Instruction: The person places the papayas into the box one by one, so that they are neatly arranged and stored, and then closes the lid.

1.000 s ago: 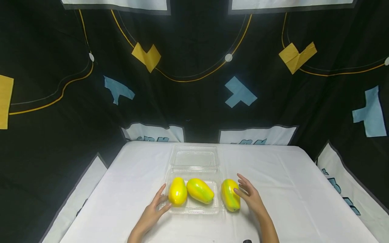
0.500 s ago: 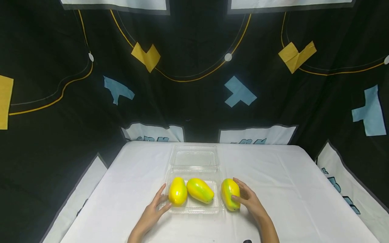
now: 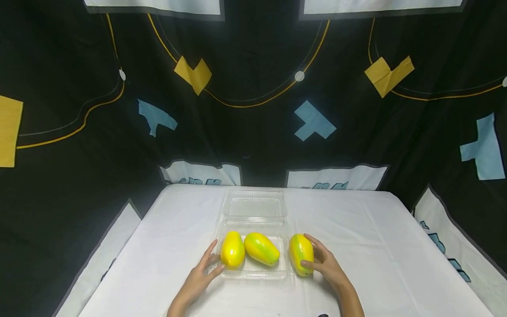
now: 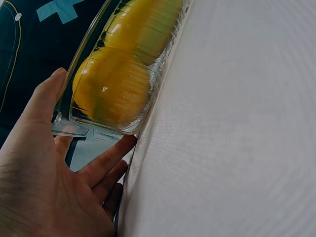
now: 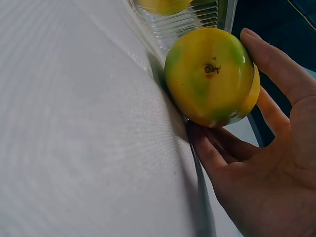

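Note:
A glossy yellow-green papaya [image 3: 300, 252] lies on the white cloth just right of a clear plastic clamshell box [image 3: 253, 274]. My right hand [image 3: 328, 265] grips it from the right; in the right wrist view, the thumb and fingers [image 5: 210, 150] lie on opposite sides of the papaya [image 5: 207, 81]. Two more papayas sit in the box's base, one yellow papaya [image 3: 232, 251] at the left and one tilted papaya [image 3: 261, 249] beside it. At the box's left side, my left hand [image 3: 198, 277] rests with spread, relaxed fingers [image 4: 106, 160] close to its corner.
The box's lid [image 3: 253, 207] lies folded back, away from me. A white cloth covers the table [image 3: 356, 229]. Behind stands a dark patterned curtain [image 3: 253, 136]. A small dark object [image 3: 323, 315] shows at the front edge.
My right hand has lowered and closed its fingers around the right papaya. The left hand and the two papayas in the box have stayed in place.

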### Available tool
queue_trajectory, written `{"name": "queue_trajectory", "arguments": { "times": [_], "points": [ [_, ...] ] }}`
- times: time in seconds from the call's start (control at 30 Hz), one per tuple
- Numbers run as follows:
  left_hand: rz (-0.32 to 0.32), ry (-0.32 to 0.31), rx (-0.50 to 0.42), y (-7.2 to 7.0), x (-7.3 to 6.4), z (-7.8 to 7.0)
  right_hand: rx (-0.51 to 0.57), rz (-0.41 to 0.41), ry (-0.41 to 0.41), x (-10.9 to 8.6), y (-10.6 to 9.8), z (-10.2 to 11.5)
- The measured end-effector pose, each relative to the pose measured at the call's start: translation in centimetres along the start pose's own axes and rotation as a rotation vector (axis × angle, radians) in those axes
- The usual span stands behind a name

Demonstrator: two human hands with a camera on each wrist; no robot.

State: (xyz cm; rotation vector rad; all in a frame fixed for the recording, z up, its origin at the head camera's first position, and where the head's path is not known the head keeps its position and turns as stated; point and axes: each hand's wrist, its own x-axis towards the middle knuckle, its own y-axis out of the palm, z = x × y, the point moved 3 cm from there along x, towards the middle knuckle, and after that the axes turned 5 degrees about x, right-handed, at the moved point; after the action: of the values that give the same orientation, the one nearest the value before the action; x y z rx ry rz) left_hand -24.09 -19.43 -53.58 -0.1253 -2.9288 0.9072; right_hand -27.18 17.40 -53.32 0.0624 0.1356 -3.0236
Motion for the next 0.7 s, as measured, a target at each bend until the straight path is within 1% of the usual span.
{"name": "queue_trajectory", "arguments": {
  "times": [0.23, 0.4, 0.7],
  "points": [
    [0.000, 0.002, 0.001, -0.03, -0.02, -0.13, 0.000, -0.017, 0.012, 0.07, -0.19, -0.34],
    [0.001, 0.000, -0.002, -0.01, 0.03, -0.18, -0.009, -0.022, 0.015, -0.06, -0.26, -0.14],
    [-0.004, -0.001, 0.002, 0.02, 0.03, -0.01, -0.026, -0.055, -0.013, -0.35, -1.02, 0.27]
  ]
}}
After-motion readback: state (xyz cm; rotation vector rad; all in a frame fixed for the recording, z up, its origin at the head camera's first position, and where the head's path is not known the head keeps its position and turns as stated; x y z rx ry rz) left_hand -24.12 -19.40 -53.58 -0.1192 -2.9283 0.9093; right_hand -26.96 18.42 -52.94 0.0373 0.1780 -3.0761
